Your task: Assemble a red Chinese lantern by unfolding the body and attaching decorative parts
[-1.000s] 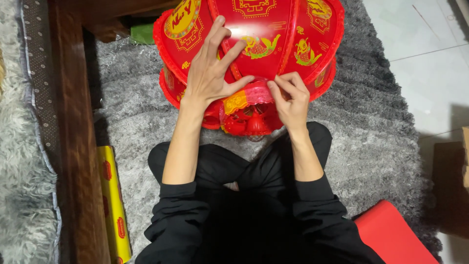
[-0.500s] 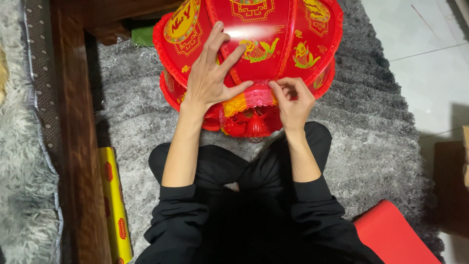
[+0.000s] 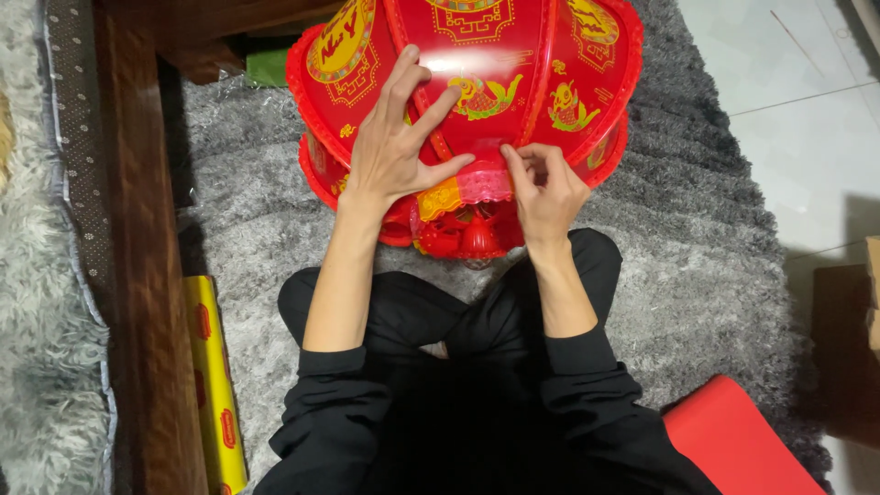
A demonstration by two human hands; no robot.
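Red lantern (image 3: 513, 64) lies on grey shag rug (image 3: 715, 238), just beyond your crossed legs. Your left hand (image 3: 399, 151) rests flat on lantern panel, fingers spread apart. Your right hand (image 3: 545, 188) pinches pink frilled trim (image 3: 483, 183) at lantern's near rim, fingertips together. Yellow box (image 3: 213, 385) near left, beside wooden furniture edge (image 3: 137, 275). Red sheet (image 3: 733, 440) near right.

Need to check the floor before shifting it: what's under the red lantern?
The red lantern rests on a grey shaggy rug, which shows all around it. The rug directly beneath is covered by the lantern, so anything there is hidden.
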